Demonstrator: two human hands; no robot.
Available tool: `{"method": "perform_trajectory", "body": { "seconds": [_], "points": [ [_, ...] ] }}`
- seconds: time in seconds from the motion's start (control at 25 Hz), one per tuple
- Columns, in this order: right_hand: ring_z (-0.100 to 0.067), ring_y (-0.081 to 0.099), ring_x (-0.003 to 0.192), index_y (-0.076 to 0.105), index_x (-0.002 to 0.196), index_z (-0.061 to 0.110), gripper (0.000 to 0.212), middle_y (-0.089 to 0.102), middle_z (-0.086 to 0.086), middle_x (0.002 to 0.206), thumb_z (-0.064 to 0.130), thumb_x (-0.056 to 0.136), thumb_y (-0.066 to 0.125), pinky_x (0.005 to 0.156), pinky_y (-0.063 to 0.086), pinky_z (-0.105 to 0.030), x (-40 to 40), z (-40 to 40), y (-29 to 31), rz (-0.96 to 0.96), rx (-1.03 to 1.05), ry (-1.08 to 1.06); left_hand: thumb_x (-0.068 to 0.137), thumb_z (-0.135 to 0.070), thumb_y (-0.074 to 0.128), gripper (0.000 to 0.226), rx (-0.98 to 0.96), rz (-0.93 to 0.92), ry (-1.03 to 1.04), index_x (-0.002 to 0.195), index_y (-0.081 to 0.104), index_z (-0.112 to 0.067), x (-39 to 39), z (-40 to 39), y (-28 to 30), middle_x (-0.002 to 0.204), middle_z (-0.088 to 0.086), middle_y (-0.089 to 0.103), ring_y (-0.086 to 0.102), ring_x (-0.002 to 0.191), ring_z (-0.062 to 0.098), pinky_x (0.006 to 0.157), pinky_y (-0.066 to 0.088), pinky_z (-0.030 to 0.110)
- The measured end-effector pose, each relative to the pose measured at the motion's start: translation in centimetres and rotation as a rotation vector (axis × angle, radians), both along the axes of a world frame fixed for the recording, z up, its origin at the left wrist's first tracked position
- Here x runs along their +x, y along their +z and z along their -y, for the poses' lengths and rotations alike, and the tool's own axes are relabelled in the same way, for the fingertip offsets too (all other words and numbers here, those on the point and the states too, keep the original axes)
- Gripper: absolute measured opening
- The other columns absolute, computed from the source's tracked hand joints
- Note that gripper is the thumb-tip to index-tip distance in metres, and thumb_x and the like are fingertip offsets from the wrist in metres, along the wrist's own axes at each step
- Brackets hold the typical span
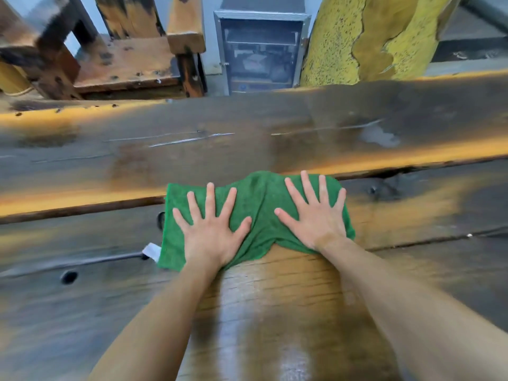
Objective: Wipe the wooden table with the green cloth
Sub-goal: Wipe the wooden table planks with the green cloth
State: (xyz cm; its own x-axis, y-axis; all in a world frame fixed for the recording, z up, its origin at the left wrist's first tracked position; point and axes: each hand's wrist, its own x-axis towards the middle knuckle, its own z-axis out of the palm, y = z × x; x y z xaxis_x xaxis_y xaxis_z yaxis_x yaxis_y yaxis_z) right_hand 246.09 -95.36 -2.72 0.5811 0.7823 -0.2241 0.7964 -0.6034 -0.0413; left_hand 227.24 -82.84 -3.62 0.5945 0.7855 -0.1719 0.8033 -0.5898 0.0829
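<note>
A green cloth (261,204) lies spread on the dark wooden table (110,166), near its middle. My left hand (211,229) presses flat on the cloth's left half, fingers spread wide. My right hand (316,215) presses flat on its right half, fingers also spread. A white label (151,251) sticks out at the cloth's lower left corner. The cloth bunches slightly between the two hands. The wood just below the cloth looks glossy and wet.
The table is made of rough planks with gaps and round holes (68,276). A wet patch (379,136) shines at the far right. Beyond the far edge stand a wooden chair (132,61), a metal-framed glass cabinet (261,50) and a yellow trunk-like post (365,37).
</note>
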Motion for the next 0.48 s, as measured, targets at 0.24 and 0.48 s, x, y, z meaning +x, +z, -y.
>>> {"method": "perform_trajectory", "body": {
  "seconds": [0.24,0.48],
  "points": [
    [-0.03,-0.027,0.15,-0.024,0.151,0.049,0.078,-0.031,0.01,0.163,0.083,0.088,0.004,0.115,-0.009,-0.071,-7.5,11.9,0.3,-0.03,-0.052,0.033,0.08,-0.084,-0.003,0.078,-0.044,-0.031,-0.005,0.151,-0.018,-0.055,-7.4,11.5,0.4,0.166,-0.002,-0.025,-0.021,0.151,0.041,0.114,-0.007,0.072],
    [-0.03,-0.029,0.15,-0.025,0.151,0.05,0.079,-0.033,0.011,0.161,0.085,0.086,0.003,0.114,-0.012,-0.07,-12.7,21.1,1.0,-0.05,-0.071,0.039,0.082,-0.084,0.0,0.078,-0.049,-0.058,0.019,0.151,-0.02,-0.054,-13.6,21.1,1.1,0.165,-0.003,-0.026,-0.023,0.151,0.04,0.114,-0.008,0.071]
  ]
}}
